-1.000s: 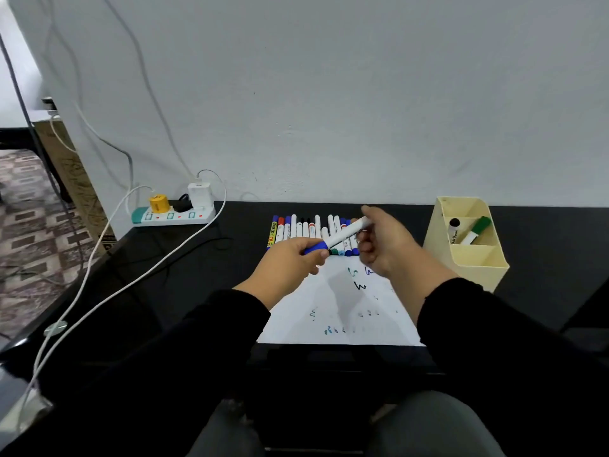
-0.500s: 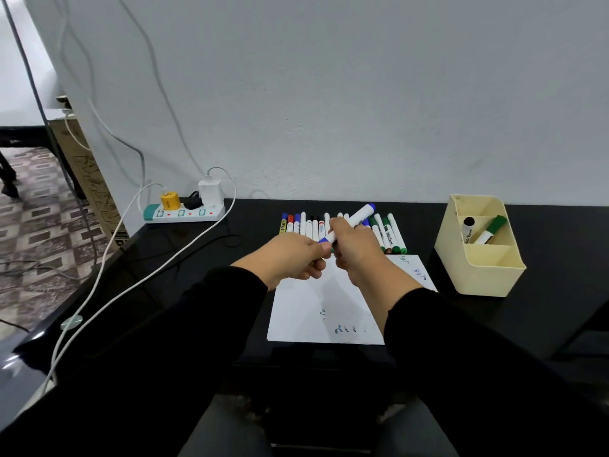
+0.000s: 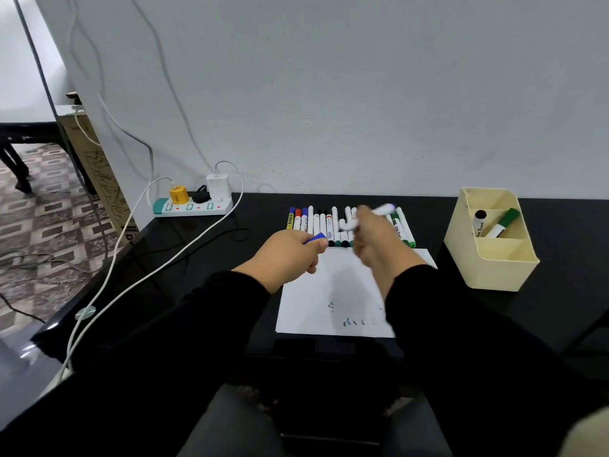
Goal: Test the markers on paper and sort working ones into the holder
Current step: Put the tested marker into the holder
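The blue marker [image 3: 379, 214] is up in the air over the far edge of the paper [image 3: 333, 291], a white barrel with a blue tail end, blurred but plainly clasped by the curled fingers of the right hand [image 3: 375, 245]. Its blue cap [image 3: 315, 239] is off and pinched in the fingers of the left hand [image 3: 290, 255], just beside the right hand and apart from the barrel, so this marker looks uncapped and ready for a test stroke. The paper already carries a few small scribbles near its front edge, which suggests several markers have been tried. The cream holder [image 3: 491, 258], standing well to the right on the black desk [image 3: 560, 308], has two markers in its back compartment, one with a green cap [image 3: 502, 222] and one with a black end [image 3: 479, 221]; its front compartment appears to hold nothing. A full row of markers [image 3: 329, 225] lies side by side on the desk just beyond the paper, so most of the testing and sorting is likely still to come. Off to the left a power strip [image 3: 192, 206] with plugs sits against the wall, and a white cable [image 3: 131, 282] trails over the desk's left edge, well clear of the work. Nothing stands between the hands and the paper or the holder.
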